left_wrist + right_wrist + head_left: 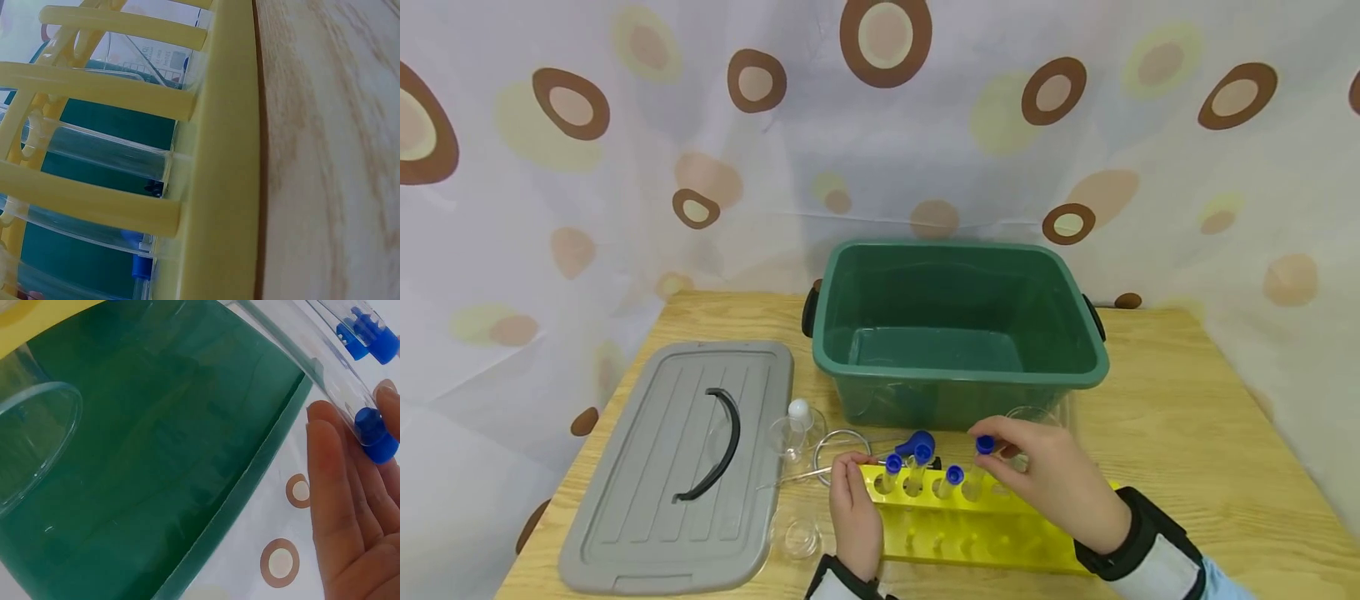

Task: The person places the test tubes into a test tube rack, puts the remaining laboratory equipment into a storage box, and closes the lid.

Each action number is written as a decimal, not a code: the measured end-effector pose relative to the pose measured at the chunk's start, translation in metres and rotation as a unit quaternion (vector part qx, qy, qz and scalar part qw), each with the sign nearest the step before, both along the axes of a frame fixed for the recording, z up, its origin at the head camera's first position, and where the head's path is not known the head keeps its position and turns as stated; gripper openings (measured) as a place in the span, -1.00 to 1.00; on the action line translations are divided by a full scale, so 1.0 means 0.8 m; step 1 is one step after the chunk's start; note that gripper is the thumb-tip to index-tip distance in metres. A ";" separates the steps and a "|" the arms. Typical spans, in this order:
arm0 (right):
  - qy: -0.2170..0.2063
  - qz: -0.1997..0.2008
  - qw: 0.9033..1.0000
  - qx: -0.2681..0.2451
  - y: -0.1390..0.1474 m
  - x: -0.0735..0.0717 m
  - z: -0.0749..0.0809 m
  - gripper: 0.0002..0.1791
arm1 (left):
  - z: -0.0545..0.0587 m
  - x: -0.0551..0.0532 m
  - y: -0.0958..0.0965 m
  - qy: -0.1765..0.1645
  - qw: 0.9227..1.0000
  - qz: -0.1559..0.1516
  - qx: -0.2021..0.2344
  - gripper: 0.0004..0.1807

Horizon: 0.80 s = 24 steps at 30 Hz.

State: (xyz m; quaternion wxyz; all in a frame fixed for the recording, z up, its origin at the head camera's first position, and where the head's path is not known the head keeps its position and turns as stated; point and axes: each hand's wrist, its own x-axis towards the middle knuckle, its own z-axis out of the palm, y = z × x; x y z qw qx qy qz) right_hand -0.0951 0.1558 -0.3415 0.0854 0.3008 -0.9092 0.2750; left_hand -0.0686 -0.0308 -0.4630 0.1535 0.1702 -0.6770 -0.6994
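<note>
A yellow test tube rack (977, 533) stands at the front of the table. My left hand (857, 521) grips its left end. Between thumb and fingers, my right hand (1052, 475) pinches a clear test tube by its blue cap (375, 434), at the fourth hole from the left. The tube reaches down toward the rack in the right wrist view. Three more blue-capped tubes, one with its cap (954, 474) leaning, stand in the holes to its left. In the left wrist view, clear tubes (106, 147) show between the yellow bars (94, 87).
Behind the rack is a green bin (955, 392) with black handles. A grey lid (692, 467) with a black handle lies at left. Between lid and rack stand clear glassware (800, 537), a white-topped bottle (800, 411), a metal ring (818, 454) and a blue bulb (913, 442).
</note>
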 end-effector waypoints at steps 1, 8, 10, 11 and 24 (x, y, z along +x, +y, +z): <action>-0.004 0.000 1.000 0.003 0.000 0.000 -0.001 -0.72 | 0.001 0.000 0.000 -0.001 1.000 0.000 0.000 -0.71; -0.043 0.005 0.999 0.021 0.001 -0.003 -0.005 -0.76 | -0.002 -0.001 -0.001 0.004 1.000 0.000 -0.007 -0.71; -0.055 0.005 0.998 0.028 0.001 -0.003 -0.007 -0.77 | -0.003 0.000 -0.001 0.004 1.000 0.002 -0.008 -0.72; -0.062 0.006 0.998 0.032 0.000 -0.003 -0.008 -0.77 | -0.004 0.000 -0.001 0.004 1.000 0.003 -0.010 -0.72; -0.109 0.011 0.993 0.048 0.001 -0.009 -0.016 -0.79 | -0.006 -0.003 0.002 0.018 0.999 0.031 -0.023 -0.73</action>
